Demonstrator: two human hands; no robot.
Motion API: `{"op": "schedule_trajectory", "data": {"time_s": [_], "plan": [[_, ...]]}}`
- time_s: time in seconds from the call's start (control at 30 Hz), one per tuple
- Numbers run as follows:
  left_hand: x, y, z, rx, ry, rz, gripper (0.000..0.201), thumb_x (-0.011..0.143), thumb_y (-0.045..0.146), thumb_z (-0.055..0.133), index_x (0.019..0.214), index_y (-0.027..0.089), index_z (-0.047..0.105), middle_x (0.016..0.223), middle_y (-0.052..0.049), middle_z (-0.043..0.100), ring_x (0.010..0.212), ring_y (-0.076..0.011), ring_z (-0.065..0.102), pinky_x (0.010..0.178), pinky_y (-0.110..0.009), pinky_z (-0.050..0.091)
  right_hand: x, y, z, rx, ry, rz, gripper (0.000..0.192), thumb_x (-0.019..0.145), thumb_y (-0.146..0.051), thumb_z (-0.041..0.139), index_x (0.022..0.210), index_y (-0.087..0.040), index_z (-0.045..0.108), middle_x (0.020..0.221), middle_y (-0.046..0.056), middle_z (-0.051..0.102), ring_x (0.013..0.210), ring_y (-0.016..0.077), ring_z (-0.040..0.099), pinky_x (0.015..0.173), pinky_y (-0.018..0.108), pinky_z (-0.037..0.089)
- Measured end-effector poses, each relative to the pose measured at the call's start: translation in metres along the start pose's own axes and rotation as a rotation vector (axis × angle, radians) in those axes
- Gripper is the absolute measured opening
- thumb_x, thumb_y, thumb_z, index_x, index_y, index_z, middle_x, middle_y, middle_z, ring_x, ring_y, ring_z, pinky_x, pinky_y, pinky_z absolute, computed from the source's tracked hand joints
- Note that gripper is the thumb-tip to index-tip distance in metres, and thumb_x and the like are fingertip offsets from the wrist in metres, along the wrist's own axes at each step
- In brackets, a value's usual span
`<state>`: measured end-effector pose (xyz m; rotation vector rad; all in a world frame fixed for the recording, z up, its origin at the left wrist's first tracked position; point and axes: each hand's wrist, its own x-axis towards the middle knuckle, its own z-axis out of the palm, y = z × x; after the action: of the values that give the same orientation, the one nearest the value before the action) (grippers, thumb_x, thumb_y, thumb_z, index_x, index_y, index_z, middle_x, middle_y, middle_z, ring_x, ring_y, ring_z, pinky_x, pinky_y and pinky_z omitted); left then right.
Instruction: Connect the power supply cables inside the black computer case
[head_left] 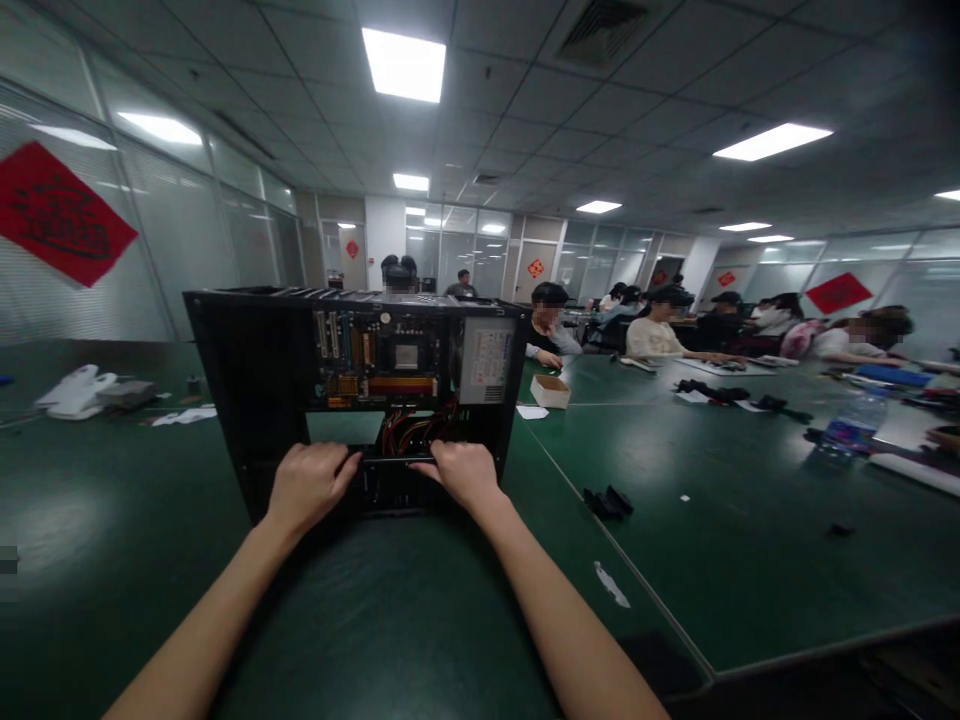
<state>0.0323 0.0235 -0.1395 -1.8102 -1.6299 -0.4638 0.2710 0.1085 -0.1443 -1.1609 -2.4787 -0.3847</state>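
Observation:
An open black computer case (247,380) stands on the green table (390,620) in front of me, its side off. Inside I see the motherboard (375,360), a grey power supply (486,360) and a bundle of red cables (409,430). My left hand (307,485) and my right hand (465,472) both rest on the lower front edge of the case, fingers curled over a dark drive bay part (390,470) between them. Whether the fingers grip it firmly is hard to tell.
A small cardboard box (550,390) and black parts (609,501) lie to the right. White bags (75,392) and papers lie at the left. Several people sit at the far tables. A water bottle (851,425) stands at the right. The table edge runs at lower right.

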Motion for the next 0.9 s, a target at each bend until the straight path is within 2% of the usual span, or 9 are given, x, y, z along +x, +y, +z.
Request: {"op": "schedule_trajectory", "data": {"time_s": [0.17, 0.37, 0.6, 0.9], "plan": [[-0.004, -0.006, 0.001, -0.034, -0.013, 0.012, 0.042, 0.099, 0.041, 0.035, 0.079, 0.020, 0.065, 0.079, -0.008, 0.070, 0.077, -0.0247, 0.061, 0.074, -0.038, 0.037, -0.004, 0.004, -0.003, 0.008, -0.020, -0.037, 0.049, 0.098, -0.060, 0.037, 0.097, -0.019, 0.064, 0.092, 0.011, 0.073, 0.084, 0.0231, 0.070, 0.065, 0.026, 0.044], [-0.003, -0.004, 0.000, -0.064, 0.005, -0.006, 0.044, 0.099, 0.036, 0.032, 0.073, 0.020, 0.063, 0.075, -0.006, 0.069, 0.075, -0.0232, 0.060, 0.072, -0.038, 0.036, -0.009, 0.008, -0.009, 0.020, -0.049, -0.091, 0.039, 0.102, -0.048, 0.037, 0.100, -0.019, 0.062, 0.096, 0.010, 0.072, 0.086, 0.0214, 0.068, 0.068, 0.026, 0.042], [-0.004, 0.000, 0.001, -0.067, 0.011, -0.050, 0.044, 0.099, 0.037, 0.033, 0.072, 0.020, 0.063, 0.074, -0.007, 0.067, 0.075, -0.0230, 0.060, 0.073, -0.038, 0.035, -0.010, 0.004, -0.007, -0.011, -0.037, -0.005, 0.046, 0.101, -0.054, 0.035, 0.099, -0.017, 0.063, 0.095, 0.012, 0.071, 0.086, 0.0223, 0.067, 0.070, 0.028, 0.040], [-0.008, 0.005, -0.004, -0.151, -0.043, -0.077, 0.047, 0.101, 0.042, 0.028, 0.080, 0.020, 0.064, 0.085, -0.010, 0.070, 0.085, -0.0255, 0.060, 0.075, -0.040, 0.033, -0.013, 0.003, 0.000, -0.075, 0.000, 0.007, 0.046, 0.102, -0.051, 0.035, 0.098, -0.017, 0.065, 0.094, 0.010, 0.071, 0.085, 0.0206, 0.064, 0.067, 0.027, 0.033]]}}
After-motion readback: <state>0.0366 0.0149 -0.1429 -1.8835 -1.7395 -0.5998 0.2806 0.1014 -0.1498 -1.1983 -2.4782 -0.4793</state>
